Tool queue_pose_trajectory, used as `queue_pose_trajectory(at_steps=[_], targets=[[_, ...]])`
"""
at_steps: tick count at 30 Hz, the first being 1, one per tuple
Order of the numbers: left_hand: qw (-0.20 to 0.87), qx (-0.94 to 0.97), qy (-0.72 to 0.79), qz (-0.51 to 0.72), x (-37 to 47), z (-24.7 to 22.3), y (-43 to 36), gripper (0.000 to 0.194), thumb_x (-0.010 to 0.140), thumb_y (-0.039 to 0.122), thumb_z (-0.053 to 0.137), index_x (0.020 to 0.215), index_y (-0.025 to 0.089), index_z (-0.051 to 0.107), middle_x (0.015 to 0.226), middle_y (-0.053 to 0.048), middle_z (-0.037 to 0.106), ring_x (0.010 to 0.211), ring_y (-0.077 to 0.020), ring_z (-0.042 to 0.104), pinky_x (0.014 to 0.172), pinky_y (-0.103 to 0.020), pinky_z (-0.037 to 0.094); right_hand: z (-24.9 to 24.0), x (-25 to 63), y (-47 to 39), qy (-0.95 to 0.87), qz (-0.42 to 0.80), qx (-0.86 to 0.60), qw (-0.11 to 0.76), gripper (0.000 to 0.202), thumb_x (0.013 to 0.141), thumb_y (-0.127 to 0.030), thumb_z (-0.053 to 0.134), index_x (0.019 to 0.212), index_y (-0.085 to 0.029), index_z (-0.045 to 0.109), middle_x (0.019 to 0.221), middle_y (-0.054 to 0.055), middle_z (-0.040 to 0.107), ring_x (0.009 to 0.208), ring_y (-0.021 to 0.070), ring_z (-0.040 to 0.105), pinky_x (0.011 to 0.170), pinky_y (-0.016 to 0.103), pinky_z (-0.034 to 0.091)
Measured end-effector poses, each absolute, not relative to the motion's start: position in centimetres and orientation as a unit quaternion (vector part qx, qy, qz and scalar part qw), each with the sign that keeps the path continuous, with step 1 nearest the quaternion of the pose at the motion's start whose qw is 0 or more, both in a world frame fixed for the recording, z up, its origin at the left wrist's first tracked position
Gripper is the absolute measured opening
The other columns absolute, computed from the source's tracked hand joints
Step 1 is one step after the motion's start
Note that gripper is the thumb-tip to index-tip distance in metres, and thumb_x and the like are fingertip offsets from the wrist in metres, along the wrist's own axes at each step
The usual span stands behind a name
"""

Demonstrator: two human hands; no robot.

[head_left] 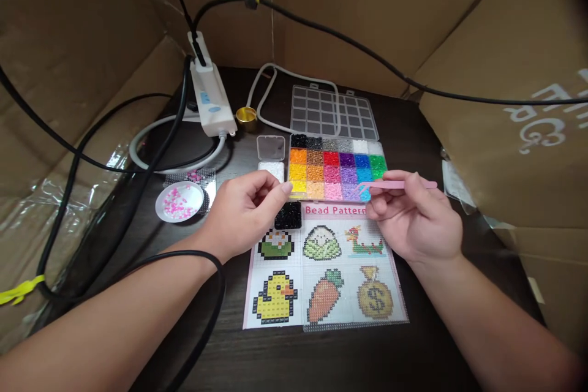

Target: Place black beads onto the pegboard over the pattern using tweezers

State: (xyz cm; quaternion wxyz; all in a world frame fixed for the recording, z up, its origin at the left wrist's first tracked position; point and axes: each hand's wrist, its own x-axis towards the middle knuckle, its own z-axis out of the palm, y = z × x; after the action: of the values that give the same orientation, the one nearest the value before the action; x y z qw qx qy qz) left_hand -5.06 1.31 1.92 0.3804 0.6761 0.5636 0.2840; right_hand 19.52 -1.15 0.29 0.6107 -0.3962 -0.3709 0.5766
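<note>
Keeping the pinch light suits the slim pink plastic tweezers [389, 184], since squeezing hard could snap the tips shut and flick small beads away. The right hand [420, 223] grips them between thumb and fingers, closed around the arms with no wide gap; the tips look slightly parted, and whether a bead sits between them is too small to tell. Resting the lower fingers just this side of the clear plastic compartment box of coloured beads [321, 200] would probably steady the tips, and a shallow approach should disturb fewer neighbouring beads. The left hand [241, 211] is curled to the left of that grip, thumb and forefinger drawn close together by the box's near left corner; whether they pinch anything cannot be told. The tweezers lie across the right grip, over the box's near right part, with the tips to the left of the fingers, by the purple and blue beads, and the blunt end sticking out to the right. Their long axis runs side to side, nearly level in view and roughly along the box's near edge.
</note>
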Motion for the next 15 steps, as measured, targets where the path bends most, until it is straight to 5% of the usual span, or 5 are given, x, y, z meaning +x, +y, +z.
queue_pose_trajectory(at_steps=[15], targets=[[0.358, 0.688, 0.571, 0.269, -5.36, 1.75, 1.51, 0.037, 0.088, 0.05, 0.052, 0.071, 0.017, 0.058, 0.057, 0.001, 0.056, 0.053, -0.0123, 0.05, 0.052, -0.024, 0.039, 0.39, 19.95, -0.36, -0.302, 0.606, -0.372, 0.635, 0.016, 0.083, -0.037, 0.063, 0.083, -0.022, 0.068, 0.066, -0.002, 0.068, 0.049, 0.008, 0.058, 0.047, 0.021, 0.05]])
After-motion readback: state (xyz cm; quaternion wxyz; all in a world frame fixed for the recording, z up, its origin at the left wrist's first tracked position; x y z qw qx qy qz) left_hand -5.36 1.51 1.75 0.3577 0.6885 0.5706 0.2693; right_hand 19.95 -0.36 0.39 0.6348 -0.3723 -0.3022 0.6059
